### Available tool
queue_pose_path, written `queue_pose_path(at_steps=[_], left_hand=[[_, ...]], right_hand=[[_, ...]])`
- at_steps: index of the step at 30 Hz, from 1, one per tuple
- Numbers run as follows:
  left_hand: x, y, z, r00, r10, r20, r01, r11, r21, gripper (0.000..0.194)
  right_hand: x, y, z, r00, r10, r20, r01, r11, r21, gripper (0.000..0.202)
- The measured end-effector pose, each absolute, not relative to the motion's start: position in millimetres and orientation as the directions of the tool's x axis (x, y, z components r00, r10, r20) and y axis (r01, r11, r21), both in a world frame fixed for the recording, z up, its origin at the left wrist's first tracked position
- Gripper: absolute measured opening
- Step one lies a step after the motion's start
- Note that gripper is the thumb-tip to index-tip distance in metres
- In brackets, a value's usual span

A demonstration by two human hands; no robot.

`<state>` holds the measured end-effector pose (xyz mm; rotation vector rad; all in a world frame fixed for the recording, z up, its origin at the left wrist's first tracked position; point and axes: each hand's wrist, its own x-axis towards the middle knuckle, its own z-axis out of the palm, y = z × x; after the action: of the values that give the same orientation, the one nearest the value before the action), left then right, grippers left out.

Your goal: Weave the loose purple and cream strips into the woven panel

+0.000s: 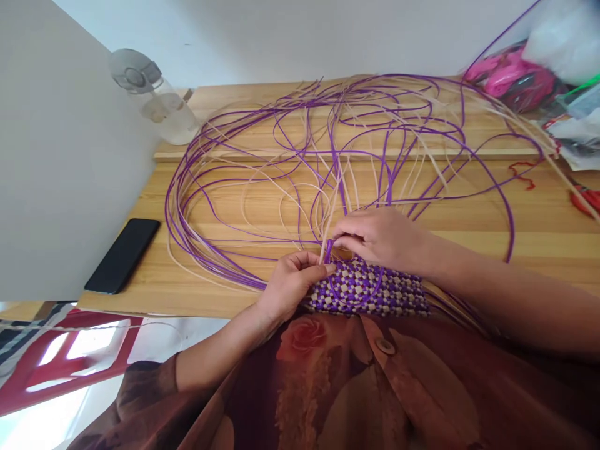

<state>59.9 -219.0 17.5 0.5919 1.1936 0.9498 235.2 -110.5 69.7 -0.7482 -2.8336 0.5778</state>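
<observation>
A purple and cream woven panel (370, 287) lies at the table's front edge, against the wearer's shirt. Long purple and cream strands (337, 169) run out of it and loop widely over the table. My left hand (293, 278) grips the panel's upper left edge, thumb on top and fingers behind. Just above that edge, my right hand (375, 234) pinches a purple strand (329, 250) between thumb and forefinger. A cream strand stands up between the two hands. Part of the weave is hidden under the right hand and forearm.
A black phone (122, 256) lies at the left table edge. Behind it stands a clear water bottle (171, 115) with a grey lid. Pink items in plastic (515, 78) sit at the back right, near red-handled scissors (585, 200). A wall (281, 37) borders the back.
</observation>
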Motion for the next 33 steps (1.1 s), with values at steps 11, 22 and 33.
queue_pose_path(at_steps=[11,22,33], left_hand=[[58.9,-217.9,15.5,0.072,0.916,-0.395,-0.258,0.400,0.880,0.024],[56.6,-218.4,18.9,0.152,0.853,-0.500,-0.358,0.519,0.777,0.031],[62.9,-216.1,18.0,0.040,0.877,-0.479,-0.401,0.453,0.796,0.026]], right_hand=[[207.1,-116.1,85.4,-0.922,0.341,0.185,0.202,0.829,-0.521,0.017],[233.9,-118.5,94.0,-0.805,0.545,-0.235,0.591,0.697,-0.407,0.024],[229.6,-141.2,86.1,-0.785,0.546,-0.292,0.603,0.564,-0.564,0.029]])
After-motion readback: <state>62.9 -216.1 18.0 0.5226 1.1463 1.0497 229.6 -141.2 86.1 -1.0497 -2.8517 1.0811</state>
